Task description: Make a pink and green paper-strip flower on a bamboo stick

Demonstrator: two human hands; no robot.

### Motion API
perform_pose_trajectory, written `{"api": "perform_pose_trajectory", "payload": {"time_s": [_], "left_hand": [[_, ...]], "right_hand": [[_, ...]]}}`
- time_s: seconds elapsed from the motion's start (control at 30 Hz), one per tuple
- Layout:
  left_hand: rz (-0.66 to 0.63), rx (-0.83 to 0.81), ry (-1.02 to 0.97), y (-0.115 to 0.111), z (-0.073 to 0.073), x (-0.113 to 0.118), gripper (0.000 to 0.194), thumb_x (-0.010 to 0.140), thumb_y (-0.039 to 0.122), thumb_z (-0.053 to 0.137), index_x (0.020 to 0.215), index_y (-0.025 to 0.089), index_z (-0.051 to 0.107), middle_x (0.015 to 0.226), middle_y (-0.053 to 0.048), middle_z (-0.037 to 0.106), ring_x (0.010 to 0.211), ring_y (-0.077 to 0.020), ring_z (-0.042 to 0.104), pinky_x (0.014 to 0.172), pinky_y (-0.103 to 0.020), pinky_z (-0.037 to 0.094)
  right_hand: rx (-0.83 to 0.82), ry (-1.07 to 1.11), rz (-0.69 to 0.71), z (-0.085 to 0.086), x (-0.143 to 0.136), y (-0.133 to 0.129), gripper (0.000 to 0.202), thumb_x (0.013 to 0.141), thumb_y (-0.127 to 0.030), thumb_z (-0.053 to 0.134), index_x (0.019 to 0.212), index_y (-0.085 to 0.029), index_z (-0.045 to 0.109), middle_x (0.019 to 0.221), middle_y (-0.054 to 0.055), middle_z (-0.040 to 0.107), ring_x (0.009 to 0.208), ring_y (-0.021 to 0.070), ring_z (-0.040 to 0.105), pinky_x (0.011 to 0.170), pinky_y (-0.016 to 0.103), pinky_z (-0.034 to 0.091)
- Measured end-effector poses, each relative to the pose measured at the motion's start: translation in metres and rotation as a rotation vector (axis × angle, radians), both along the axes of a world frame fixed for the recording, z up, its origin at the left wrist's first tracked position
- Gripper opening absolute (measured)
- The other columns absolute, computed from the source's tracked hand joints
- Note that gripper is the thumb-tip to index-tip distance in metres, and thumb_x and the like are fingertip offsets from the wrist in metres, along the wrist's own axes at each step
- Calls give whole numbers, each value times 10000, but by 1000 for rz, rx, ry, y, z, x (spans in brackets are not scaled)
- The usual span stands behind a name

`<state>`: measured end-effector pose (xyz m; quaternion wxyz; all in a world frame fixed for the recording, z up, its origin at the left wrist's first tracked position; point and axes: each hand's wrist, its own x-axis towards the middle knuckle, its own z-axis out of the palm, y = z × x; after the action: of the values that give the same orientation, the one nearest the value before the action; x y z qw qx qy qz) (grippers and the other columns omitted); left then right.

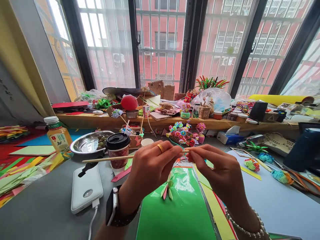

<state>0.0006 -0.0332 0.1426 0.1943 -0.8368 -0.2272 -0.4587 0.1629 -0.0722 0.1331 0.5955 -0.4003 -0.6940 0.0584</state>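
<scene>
A thin wooden stick (110,159) runs through my left hand (153,166), its bare end pointing out to the left. The fingers of that hand are closed around it near its other end. My right hand (217,170) pinches the stick's tip just beyond my left fingertips; any small piece inside this pinch is hidden. A bit of teal material shows behind the fingertips. Below the hands, a folded green and pink paper piece (165,191) appears over a glossy green sheet (175,220).
A white power bank (87,188) with a cable lies at left, near a lidded coffee cup (117,150), a metal plate (82,141) and a juice bottle (58,136). Paper flowers (252,164) rest on white paper (280,200) at right. Craft supplies crowd the window ledge (160,122).
</scene>
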Motion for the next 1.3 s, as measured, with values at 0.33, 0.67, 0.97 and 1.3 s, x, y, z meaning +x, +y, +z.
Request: {"api": "perform_pose_trajectory", "payload": {"time_s": [0.33,0.67,0.97,1.3], "left_hand": [[-81,-124,-24,4,2,-3,102,783,232,543,810,194,634,700,-4,643,613,-108,535,616,-233,409],[-53,-133,42,5,3,-5,121,795,226,526,807,194,641,703,0,650,647,-115,558,614,-229,405],[-47,-79,125,7,3,-9,109,786,217,539,821,198,640,715,15,662,630,-115,553,611,-234,400],[-31,-83,187,8,3,-8,128,799,210,513,782,194,639,663,15,643,608,-112,549,561,-224,393]], "right_hand": [[-135,-46,156,4,10,3,148,793,-208,554,873,-228,677,766,19,663,667,138,616,591,257,524],[-7,-241,78,4,14,4,170,798,-174,543,893,-258,657,775,-10,664,667,118,621,594,207,505],[-22,-514,67,0,15,9,198,872,-172,397,1015,-199,530,937,51,580,837,145,562,733,264,471],[-100,-698,60,-3,9,10,184,891,-156,289,928,-181,467,861,57,529,788,166,525,707,303,460]]}}
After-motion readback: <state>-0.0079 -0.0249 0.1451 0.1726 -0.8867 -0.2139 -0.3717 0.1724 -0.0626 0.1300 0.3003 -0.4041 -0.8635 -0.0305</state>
